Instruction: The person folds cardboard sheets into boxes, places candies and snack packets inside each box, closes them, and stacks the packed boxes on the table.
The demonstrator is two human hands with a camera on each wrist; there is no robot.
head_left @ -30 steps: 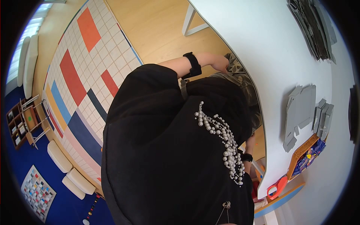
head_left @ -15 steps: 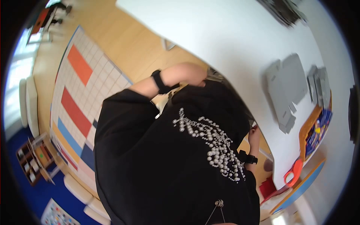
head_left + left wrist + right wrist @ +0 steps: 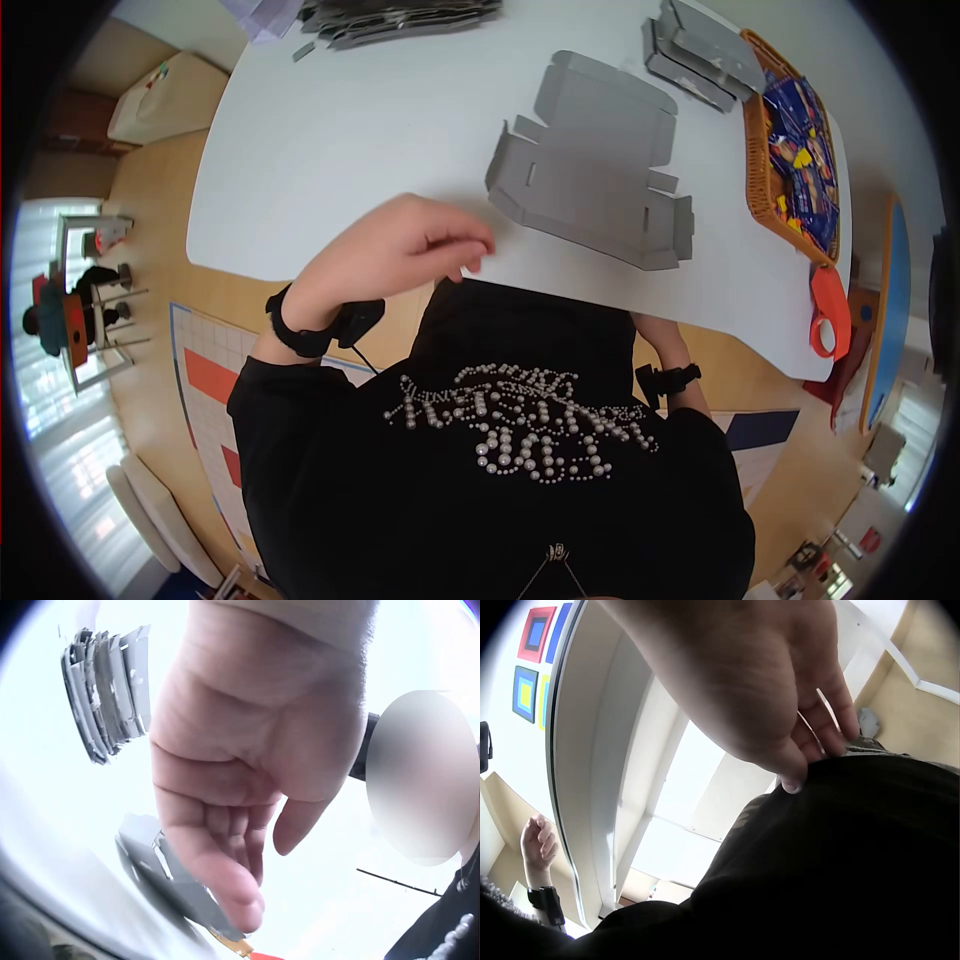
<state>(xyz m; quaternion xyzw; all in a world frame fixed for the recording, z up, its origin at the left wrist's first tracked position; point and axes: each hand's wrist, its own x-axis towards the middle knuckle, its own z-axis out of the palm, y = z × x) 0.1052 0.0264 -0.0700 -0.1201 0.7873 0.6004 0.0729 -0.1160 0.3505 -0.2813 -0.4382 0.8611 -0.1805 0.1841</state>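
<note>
My left hand is raised over the near edge of the white table, its fingers loosely bent and nothing in them. Just beyond it lies a flat grey cardboard box blank with cut flaps and slots. My right hand hangs below the table edge beside my body. Its fingers are relaxed, and the thumb tip is right at the black top. In the head view, most of the right hand is hidden by the table.
Grey folded boxes stand at the back right, next to a wicker basket of blue packets. An orange-red object with a round opening lies at the right edge. A stack of grey cardboard sits at the far left.
The head view has turned to face the table. My left hand has come up from beside the body to above the table edge. My right hand stays low.
</note>
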